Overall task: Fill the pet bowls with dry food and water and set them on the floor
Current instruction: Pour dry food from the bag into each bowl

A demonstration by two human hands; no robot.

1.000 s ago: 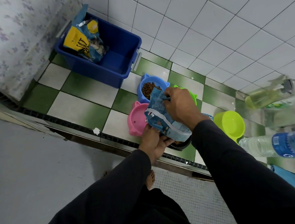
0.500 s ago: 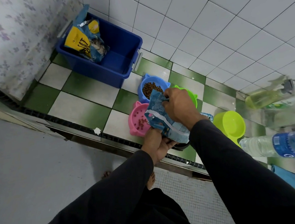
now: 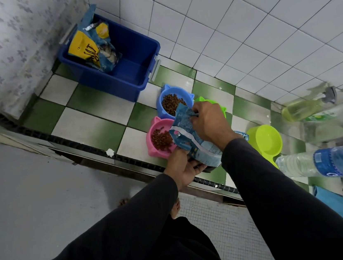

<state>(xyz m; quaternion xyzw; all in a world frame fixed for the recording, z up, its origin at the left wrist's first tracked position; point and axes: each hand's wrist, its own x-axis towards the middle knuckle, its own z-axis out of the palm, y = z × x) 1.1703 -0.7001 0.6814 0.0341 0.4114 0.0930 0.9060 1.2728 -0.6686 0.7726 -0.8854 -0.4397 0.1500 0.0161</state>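
A blue food bag (image 3: 191, 140) is tipped over the pink cat-eared bowl (image 3: 157, 151), which holds a heap of brown kibble. My right hand (image 3: 208, 123) grips the bag's upper edge. My left hand (image 3: 184, 169) holds the bag from below near its mouth. Behind the pink one, a blue cat-eared bowl (image 3: 167, 96) is filled with kibble. A green cat-eared bowl (image 3: 220, 105) shows partly behind my right hand. A dark bowl (image 3: 205, 169) is mostly hidden under the bag. Further right, a lime-green bowl (image 3: 264, 140) sits empty.
A blue plastic bin (image 3: 133, 56) with a yellow-and-blue food bag (image 3: 93, 46) stands in the corner. A clear water bottle (image 3: 326, 162) and a bottle of yellow liquid (image 3: 302, 109) lie at the right. The bowls sit on a green-and-white tiled floor behind a door track (image 3: 96, 156).
Kibble has poured from the bag into the pink bowl, which was empty a second ago. Both hands have kept their hold on the bag, tilting it slightly more.
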